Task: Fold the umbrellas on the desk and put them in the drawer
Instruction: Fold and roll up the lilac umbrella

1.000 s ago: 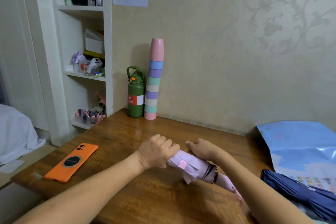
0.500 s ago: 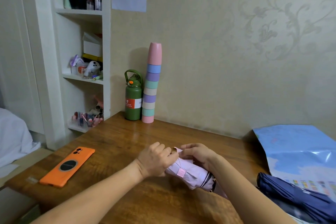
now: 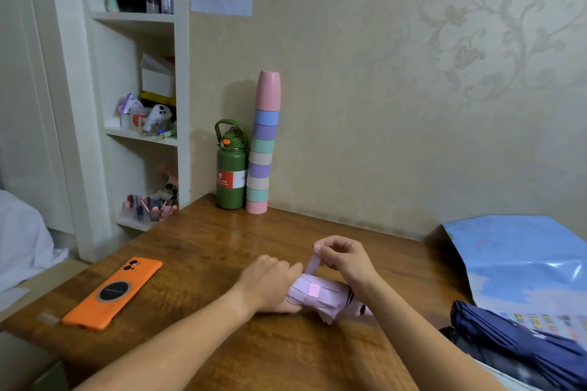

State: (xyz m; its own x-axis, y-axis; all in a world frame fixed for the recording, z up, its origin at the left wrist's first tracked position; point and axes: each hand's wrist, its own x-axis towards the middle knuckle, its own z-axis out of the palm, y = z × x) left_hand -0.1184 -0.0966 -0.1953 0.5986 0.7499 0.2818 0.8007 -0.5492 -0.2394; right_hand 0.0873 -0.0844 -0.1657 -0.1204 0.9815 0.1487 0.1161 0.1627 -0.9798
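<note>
With the left hand [image 3: 270,282] gripping the pink umbrella [image 3: 320,295] and the right hand [image 3: 344,258] pinching its strap [image 3: 313,263], better pull the strap tight around before fastening.

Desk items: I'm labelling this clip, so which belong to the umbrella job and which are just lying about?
Job: pink umbrella, its strap, navy umbrella, left hand, right hand.
Lying about: orange phone, green bottle, cup stack, blue bag.

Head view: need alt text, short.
On a wooden desk, the left hand grips a folded pink umbrella while the right hand pinches its strap, lifted upward. A navy umbrella lies at right; an orange phone at left.
</note>
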